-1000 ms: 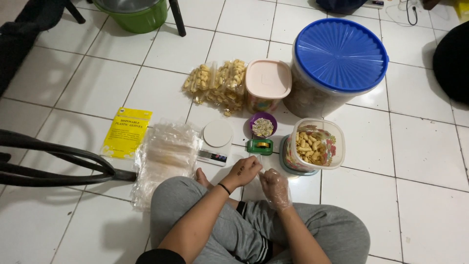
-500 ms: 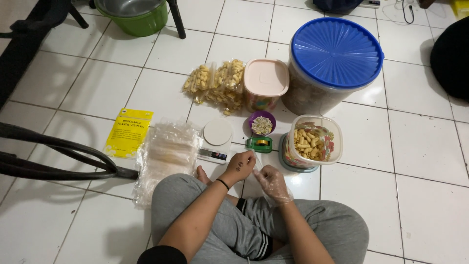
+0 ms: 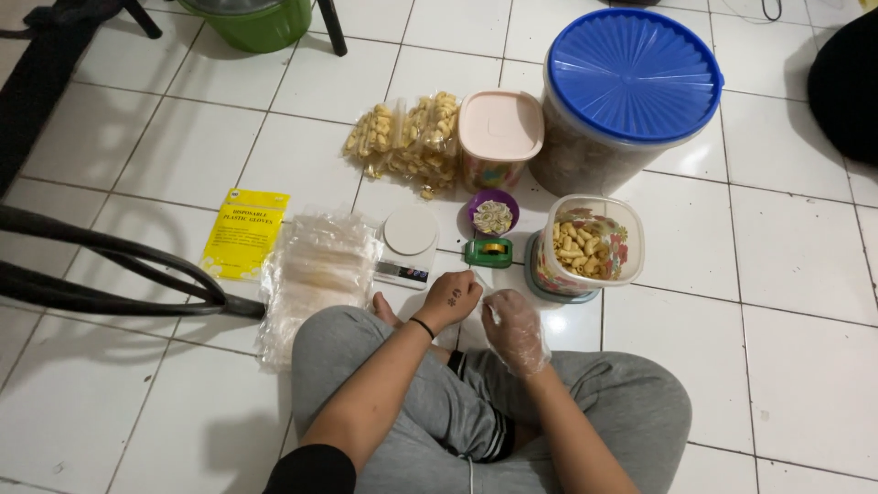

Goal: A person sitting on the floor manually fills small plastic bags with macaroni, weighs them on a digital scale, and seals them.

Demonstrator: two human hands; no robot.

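1. Both hands sit low over the crossed legs: the left hand [image 3: 451,297] is bare and pinching the edge of the thin plastic glove [image 3: 523,331] that covers the right hand [image 3: 514,329], whose fingers are loosely curled, gripping nothing I can see.
2. Just past the knees, within easy reach on the tile floor: a small white kitchen scale [image 3: 407,245], a green tape dispenser [image 3: 488,252] and a stack of clear plastic bags [image 3: 315,274] off to the left.
3. Right side, an open clear tub of snack pieces [image 3: 585,247], lid off so it's grab-ready.
4. Bit further: purple bowl [image 3: 493,213], yellow glove packet [image 3: 244,233], filled snack bags [image 3: 407,137].
5. Farthest: pink-lidded container [image 3: 498,133] and the big blue-lidded bucket [image 3: 626,87].
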